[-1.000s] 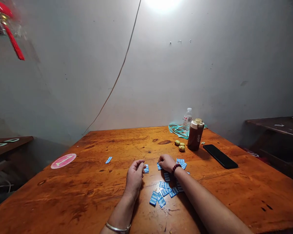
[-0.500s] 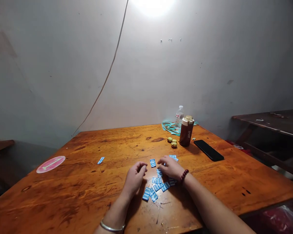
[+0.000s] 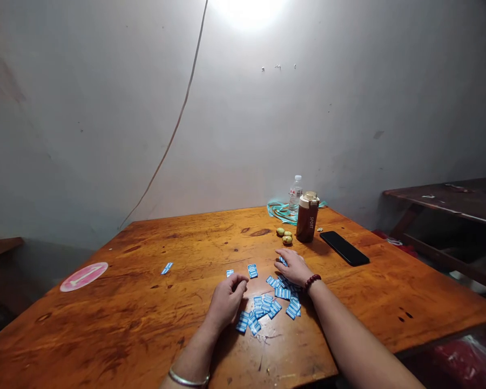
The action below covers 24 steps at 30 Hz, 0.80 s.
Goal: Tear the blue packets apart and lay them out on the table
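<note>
Worn orange wooden table (image 3: 146,319) here, with blue striped tabs (image 3: 267,305) scattered mostly between the hands, thin and light-looking, so pinch them by the edges. The left hand (image 3: 227,298) is curled up, can't tell if it's holding anything; the right hand (image 3: 294,267) rests open, fingers relaxed beside the pile.

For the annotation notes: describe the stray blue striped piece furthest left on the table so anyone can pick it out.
On the orange-brown wooden table, find the round pink sticker near the left edge. Just right of it lies a small blue-and-white striped rectangular piece. It is the leftmost of its kind, lying alone, well apart from the heap of matching pieces.
</note>
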Each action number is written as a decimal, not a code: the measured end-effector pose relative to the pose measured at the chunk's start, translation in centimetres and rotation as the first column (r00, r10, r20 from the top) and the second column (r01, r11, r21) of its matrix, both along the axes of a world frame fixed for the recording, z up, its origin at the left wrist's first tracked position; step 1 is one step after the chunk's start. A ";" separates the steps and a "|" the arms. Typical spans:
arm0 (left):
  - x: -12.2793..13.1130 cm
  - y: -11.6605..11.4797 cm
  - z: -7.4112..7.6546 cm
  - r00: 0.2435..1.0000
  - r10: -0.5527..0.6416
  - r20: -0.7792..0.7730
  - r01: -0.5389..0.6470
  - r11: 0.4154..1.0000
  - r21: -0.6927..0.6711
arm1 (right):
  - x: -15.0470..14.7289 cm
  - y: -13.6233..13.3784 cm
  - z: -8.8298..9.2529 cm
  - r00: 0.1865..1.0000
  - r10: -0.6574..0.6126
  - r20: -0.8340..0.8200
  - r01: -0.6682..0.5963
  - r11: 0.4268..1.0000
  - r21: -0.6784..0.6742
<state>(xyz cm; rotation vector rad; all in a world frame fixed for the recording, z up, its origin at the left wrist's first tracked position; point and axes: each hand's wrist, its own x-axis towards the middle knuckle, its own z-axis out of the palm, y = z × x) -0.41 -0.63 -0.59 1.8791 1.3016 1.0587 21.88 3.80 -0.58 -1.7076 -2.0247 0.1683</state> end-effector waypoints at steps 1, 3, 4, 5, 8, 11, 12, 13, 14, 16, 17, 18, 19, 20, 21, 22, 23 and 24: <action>0.0 0.0 0.0 1.000 0.000 -0.003 0.000 1.000 -0.003 | 0.2 0.0 -0.1 0.999 0.009 0.031 -0.008 0.999 -0.036; -0.1 0.0 0.1 1.000 0.007 -0.004 -0.007 1.000 -0.004 | 0.3 -0.4 -0.2 0.997 0.033 0.067 -0.027 0.996 -0.086; -0.1 -0.1 0.2 1.000 0.012 -0.001 -0.012 1.000 -0.001 | 0.2 -0.7 -0.1 0.997 0.029 0.078 -0.022 0.995 -0.093; -0.1 -0.1 0.2 1.000 0.020 0.005 -0.020 1.000 0.004 | 0.0 -0.9 0.0 0.996 0.015 0.087 -0.008 0.996 -0.085; -0.1 -0.1 0.4 0.998 0.042 0.036 -0.042 0.999 0.020 | -1.5 -1.4 0.6 0.997 0.004 0.075 -0.005 1.000 0.016; -0.2 0.0 0.3 0.996 0.060 0.068 -0.062 0.998 0.030 | -3.5 -0.8 1.1 0.984 0.173 0.043 -0.174 0.984 0.029; -0.3 0.0 0.3 0.995 0.065 0.074 -0.068 0.997 0.030 | -4.2 -0.4 1.2 0.972 0.229 0.044 -0.229 0.973 -0.007; -0.3 0.0 0.3 0.994 0.071 0.081 -0.073 0.997 0.028 | -4.7 0.0 1.2 0.962 0.268 0.050 -0.265 0.963 -0.053; -0.4 0.1 0.3 0.993 0.075 0.085 -0.077 0.997 0.024 | -5.2 0.5 1.1 0.956 0.288 0.060 -0.282 0.955 -0.098; -0.5 0.0 0.5 0.993 0.080 0.092 -0.081 0.997 0.014 | -5.9 1.4 0.9 0.955 0.288 0.078 -0.272 0.948 -0.168; -0.6 0.0 0.6 0.992 0.079 0.094 -0.080 0.997 0.013 | -6.1 1.8 0.8 0.957 0.278 0.083 -0.259 0.948 -0.184; -0.6 -0.1 0.8 0.993 0.074 0.094 -0.076 0.997 0.015 | -6.2 2.1 0.6 0.960 0.267 0.084 -0.247 0.950 -0.189; -0.6 -0.1 0.9 0.993 0.069 0.094 -0.071 0.997 0.018 | -6.2 2.3 0.5 0.963 0.257 0.082 -0.239 0.953 -0.187; -0.6 -0.2 1.0 0.994 0.064 0.094 -0.066 0.998 0.021 | -6.3 2.4 0.3 0.965 0.251 0.077 -0.234 0.956 -0.180; -0.6 -0.3 1.1 0.994 0.059 0.094 -0.062 0.998 0.024 | -6.2 2.5 0.2 0.967 0.246 0.071 -0.231 0.958 -0.170; -0.6 -0.3 1.2 0.994 0.056 0.096 -0.058 0.998 0.026 | -6.2 2.5 0.1 0.968 0.243 0.063 -0.231 0.960 -0.159; -0.6 -0.4 1.2 0.994 0.051 0.097 -0.054 0.998 0.026 | -6.2 2.4 0.0 0.969 0.241 0.054 -0.230 0.961 -0.150; -0.5 -0.4 1.2 0.994 0.048 0.099 -0.051 0.998 0.026 | -6.2 2.4 -0.1 0.970 0.238 0.044 -0.229 0.963 -0.143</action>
